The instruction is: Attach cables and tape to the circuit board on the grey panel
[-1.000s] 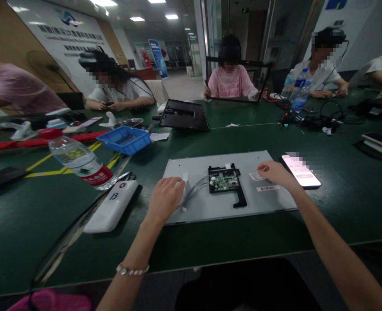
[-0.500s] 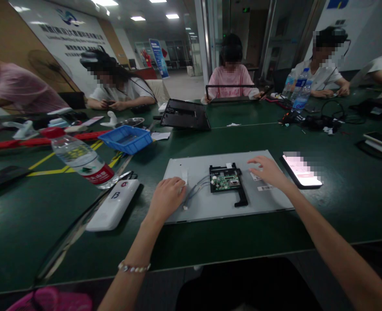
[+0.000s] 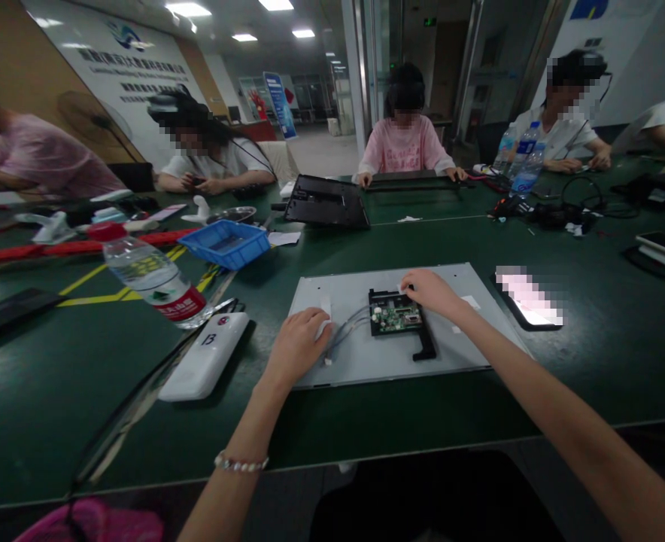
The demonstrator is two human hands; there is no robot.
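Observation:
A grey metal panel (image 3: 366,361) lies flat on the green table in front of me. A small green circuit board (image 3: 393,319) in a black bracket (image 3: 424,348) sits at its centre, with thin white wires (image 3: 347,327) running left from it. My left hand (image 3: 299,346) rests curled on the panel's left part, on the wires' end. My right hand (image 3: 431,291) is at the board's upper right corner, fingers bent and touching the bracket edge. White labels (image 3: 471,302) lie on the panel right of it.
A lit phone (image 3: 527,297) lies right of the panel. To the left are a white device marked 13 (image 3: 205,365), a water bottle (image 3: 152,275) lying tilted, and a blue tray (image 3: 226,243). A black back cover (image 3: 326,202) lies farther off. Several other people sit around the table.
My right hand has moved left from the labels near the phone to the circuit board's upper right corner. My left hand has stayed on the panel's left part.

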